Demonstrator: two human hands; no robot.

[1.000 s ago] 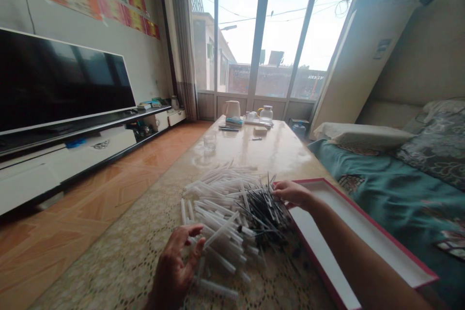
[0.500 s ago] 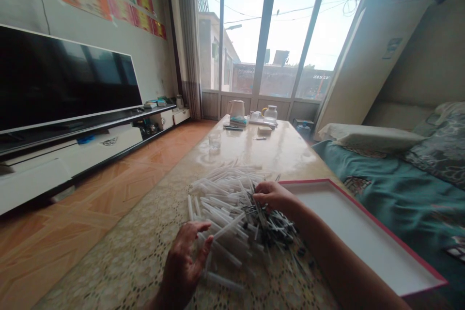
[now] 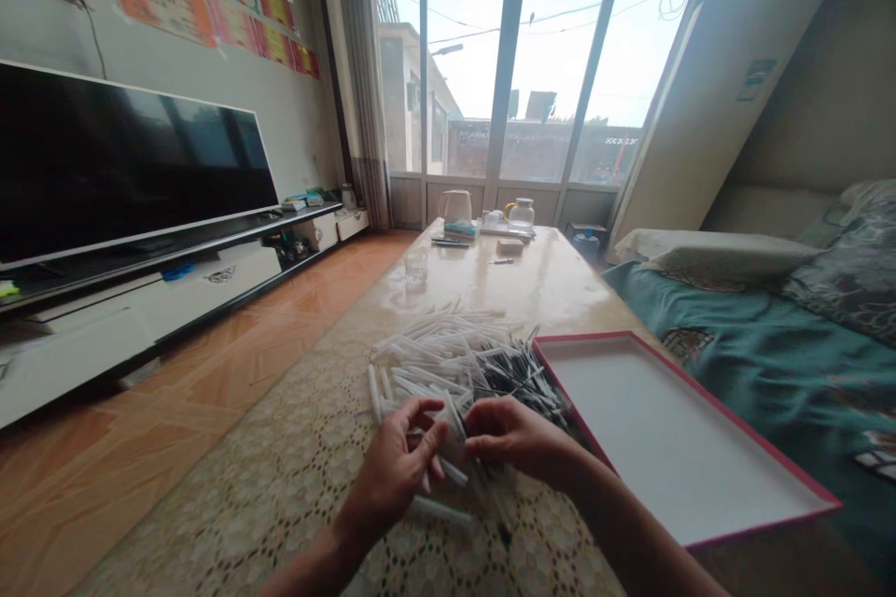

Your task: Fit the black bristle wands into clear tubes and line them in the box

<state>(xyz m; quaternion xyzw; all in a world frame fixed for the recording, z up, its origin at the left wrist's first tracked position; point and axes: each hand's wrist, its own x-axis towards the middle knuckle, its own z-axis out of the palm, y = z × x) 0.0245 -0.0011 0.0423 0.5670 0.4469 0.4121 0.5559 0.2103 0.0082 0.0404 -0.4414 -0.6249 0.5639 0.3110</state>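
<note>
My left hand is curled, thumb and forefinger pinched on a translucent white pen barrel in front of the pile. Close beside it, my right hand pinches a thin pen refill, which slants down, blurred, to a dark tip. The fingertips of both hands nearly meet, and they partly hide what they hold. Beyond them lies a heap of white barrels. A pile of dark, thin refills adjoins it on the right. Several loose barrels lie under and near my left hand.
A shallow white tray with a red rim lies at the right table edge. Farther back stand a drinking glass, a glass jug and a small box. A sofa flanks the table; a television is at left.
My right hand has left the dark pile and come nearer me with a refill. My left hand has moved up and right with the barrel, so the hands are now close together.
</note>
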